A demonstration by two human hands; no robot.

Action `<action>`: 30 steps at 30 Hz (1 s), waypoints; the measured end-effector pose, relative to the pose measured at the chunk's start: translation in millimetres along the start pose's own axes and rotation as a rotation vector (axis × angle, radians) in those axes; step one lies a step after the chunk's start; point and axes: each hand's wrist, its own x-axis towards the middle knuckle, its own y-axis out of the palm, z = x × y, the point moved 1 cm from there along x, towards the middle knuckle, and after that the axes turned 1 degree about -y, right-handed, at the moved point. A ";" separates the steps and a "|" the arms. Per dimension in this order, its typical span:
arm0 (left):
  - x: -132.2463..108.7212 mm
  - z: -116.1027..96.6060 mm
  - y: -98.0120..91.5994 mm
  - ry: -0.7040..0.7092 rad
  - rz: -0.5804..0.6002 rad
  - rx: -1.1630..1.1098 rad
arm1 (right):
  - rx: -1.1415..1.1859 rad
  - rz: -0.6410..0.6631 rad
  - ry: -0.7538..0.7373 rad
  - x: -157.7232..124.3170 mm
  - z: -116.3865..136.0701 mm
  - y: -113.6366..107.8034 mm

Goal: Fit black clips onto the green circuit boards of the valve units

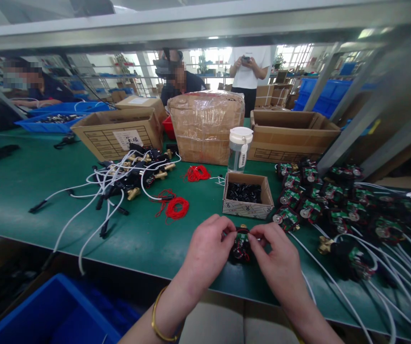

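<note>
Near the table's front edge lies a small black unit with an exposed green circuit board (241,244), thin red and black wires and a brass fitting at its far end. My left hand (214,243) pinches at its upper left side, thumb and forefinger together. From the opposite side, the closed fingertips of my right hand (275,246) grip its upper right edge. Whether a thin wire is also between the fingertips, I cannot tell. Just beyond my hands stands a small carton (247,210) of small black parts (244,192).
Similar circuit-board units (332,192) with white cables crowd the right side. Brass-fitted units (133,174) pile up at left. Red wire bundles (176,208), a lidded cup (240,149) and a large taped carton (207,126) stand ahead. A blue bin (58,310) sits below left. Several people are beyond.
</note>
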 end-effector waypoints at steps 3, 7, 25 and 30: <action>-0.6 1.0 0.6 -0.026 -0.005 -0.014 | 0.003 0.007 0.003 1.2 1.3 0.2; 0.1 2.4 1.0 -0.060 0.002 -0.040 | 0.012 0.020 0.003 3.3 2.1 -0.2; 3.7 4.1 -2.1 -0.074 0.050 -0.113 | 0.024 0.020 0.026 5.6 0.5 0.3; 3.7 3.7 -0.9 -0.086 0.064 -0.085 | 0.037 0.023 0.041 5.0 -1.6 -0.2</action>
